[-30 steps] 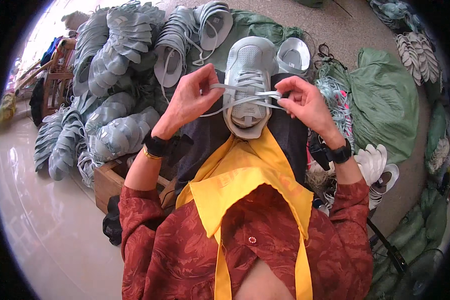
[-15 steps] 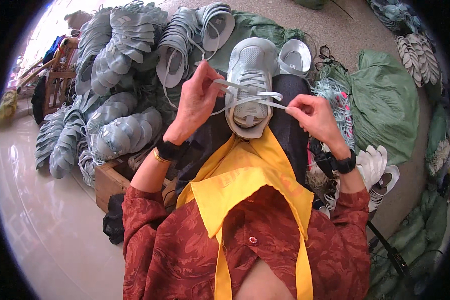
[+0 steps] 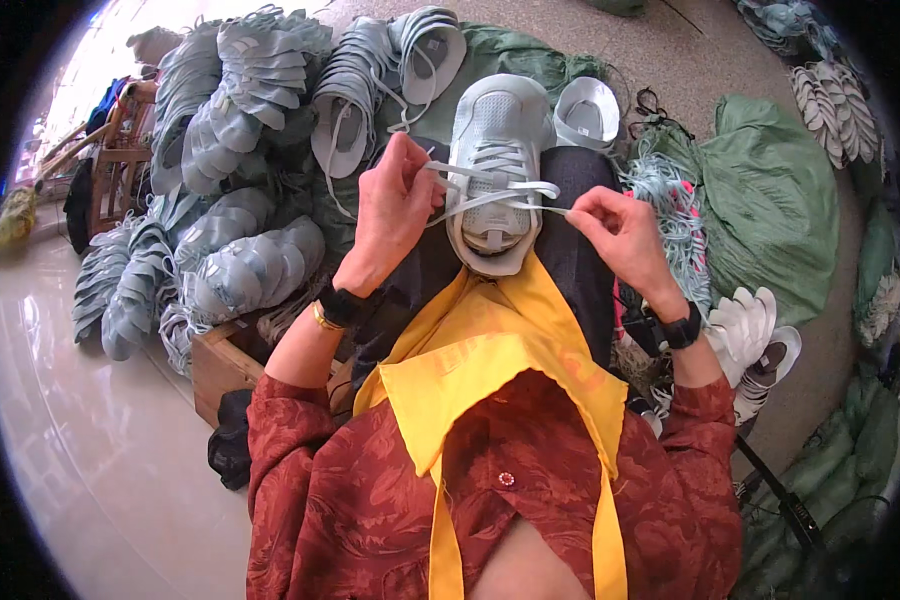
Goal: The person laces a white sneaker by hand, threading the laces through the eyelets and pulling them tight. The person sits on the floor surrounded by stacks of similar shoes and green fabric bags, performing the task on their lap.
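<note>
A pale grey-green shoe upper (image 3: 497, 120) rests between my knees, its toe pointing away from me. Flat light laces (image 3: 500, 158) run crosswise through its eyelets, and a loose loop of shoelace (image 3: 538, 188) lies across the tongue. On the left, my left hand (image 3: 397, 195) is closed in a pinch on the shoelace beside the upper. My right hand (image 3: 625, 235) pinches a lace end between thumb and fingertips, pulled out to the right. Between the two hands the lace is stretched over the lower part of the upper.
Stacks of nested grey shoe uppers (image 3: 260, 85) lie at the left, above a wooden box (image 3: 225, 372). A bundle of loose laces (image 3: 675, 215) sits right of my knee beside a green sack (image 3: 770, 200). White shoe parts (image 3: 745, 335) lie near my right forearm.
Both hands still pinch the laces. My right hand has shifted slightly left and my left hand slightly down; the view itself has moved a little.
</note>
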`<state>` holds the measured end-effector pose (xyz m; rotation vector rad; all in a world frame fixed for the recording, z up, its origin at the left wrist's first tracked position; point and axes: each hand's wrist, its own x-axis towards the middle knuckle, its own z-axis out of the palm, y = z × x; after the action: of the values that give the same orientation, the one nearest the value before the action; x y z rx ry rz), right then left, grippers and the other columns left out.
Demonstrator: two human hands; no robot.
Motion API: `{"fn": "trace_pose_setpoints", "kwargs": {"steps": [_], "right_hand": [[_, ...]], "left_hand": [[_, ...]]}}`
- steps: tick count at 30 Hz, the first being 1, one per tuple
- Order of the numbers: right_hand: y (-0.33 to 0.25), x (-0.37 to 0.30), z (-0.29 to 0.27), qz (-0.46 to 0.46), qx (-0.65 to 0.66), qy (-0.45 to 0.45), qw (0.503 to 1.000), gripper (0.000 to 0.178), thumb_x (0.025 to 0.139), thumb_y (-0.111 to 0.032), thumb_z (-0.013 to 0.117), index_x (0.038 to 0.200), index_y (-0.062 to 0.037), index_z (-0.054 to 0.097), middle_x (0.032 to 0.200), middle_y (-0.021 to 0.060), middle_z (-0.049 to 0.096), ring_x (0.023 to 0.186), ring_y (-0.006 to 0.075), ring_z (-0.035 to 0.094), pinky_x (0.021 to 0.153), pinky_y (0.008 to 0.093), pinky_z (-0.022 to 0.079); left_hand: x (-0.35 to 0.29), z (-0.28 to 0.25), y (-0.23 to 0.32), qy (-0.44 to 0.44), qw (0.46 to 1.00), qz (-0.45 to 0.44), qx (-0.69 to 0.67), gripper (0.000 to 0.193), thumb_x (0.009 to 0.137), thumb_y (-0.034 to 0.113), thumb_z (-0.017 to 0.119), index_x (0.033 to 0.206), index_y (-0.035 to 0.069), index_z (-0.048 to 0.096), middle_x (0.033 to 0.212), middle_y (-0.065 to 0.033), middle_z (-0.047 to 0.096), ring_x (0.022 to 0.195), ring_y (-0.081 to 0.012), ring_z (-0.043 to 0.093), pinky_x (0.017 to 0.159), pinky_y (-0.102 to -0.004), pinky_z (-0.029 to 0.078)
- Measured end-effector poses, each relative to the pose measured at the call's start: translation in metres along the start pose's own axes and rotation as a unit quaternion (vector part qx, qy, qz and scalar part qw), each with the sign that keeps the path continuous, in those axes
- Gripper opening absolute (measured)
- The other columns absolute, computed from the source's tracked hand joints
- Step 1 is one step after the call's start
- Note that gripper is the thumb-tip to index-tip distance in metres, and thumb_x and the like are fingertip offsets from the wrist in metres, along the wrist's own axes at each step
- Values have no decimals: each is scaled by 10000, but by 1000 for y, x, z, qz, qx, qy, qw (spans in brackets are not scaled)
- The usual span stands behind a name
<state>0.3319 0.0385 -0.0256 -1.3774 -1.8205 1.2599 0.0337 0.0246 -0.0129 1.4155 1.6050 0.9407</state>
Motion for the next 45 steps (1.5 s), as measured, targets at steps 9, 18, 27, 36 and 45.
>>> {"fn": "trace_pose_setpoints", "kwargs": {"steps": [9,18,27,36,45], "right_hand": [[6,17,-22,0,-94,28,995,203,881,-171,745,796,-5,665,616,38,594,569,96,526,548,299,422],[16,22,-41,42,-88,-99,990,232,853,-194,730,782,12,650,614,21,566,599,84,504,569,295,419],[1,14,-29,18,-159,-72,984,207,847,-182,741,789,-1,658,666,75,634,589,144,565,577,316,452],[-31,25,14,-65,-142,31,987,210,852,-176,787,876,-13,657,774,139,709,703,299,712,621,388,536],[-25,28,17,-71,-141,17,987,101,896,-49,628,951,-1,558,726,194,656,686,393,687,607,465,522]], "left_hand": [[-7,5,4,2,976,144,163,142,911,-12,571,1009,19,472,696,-201,546,635,-411,585,587,-444,459],[-5,8,0,-19,979,150,134,148,906,-27,561,1025,16,485,727,-175,587,633,-344,603,594,-399,470],[-2,6,-5,-27,988,124,86,122,933,-6,575,1014,14,485,707,-127,606,609,-218,606,586,-338,468],[-3,7,-1,-25,987,127,93,98,959,6,577,988,2,483,691,-110,598,588,-175,562,565,-311,447],[-1,7,-9,-19,994,84,73,76,969,-20,552,987,3,481,718,-97,645,639,-141,654,585,-290,518]]}}
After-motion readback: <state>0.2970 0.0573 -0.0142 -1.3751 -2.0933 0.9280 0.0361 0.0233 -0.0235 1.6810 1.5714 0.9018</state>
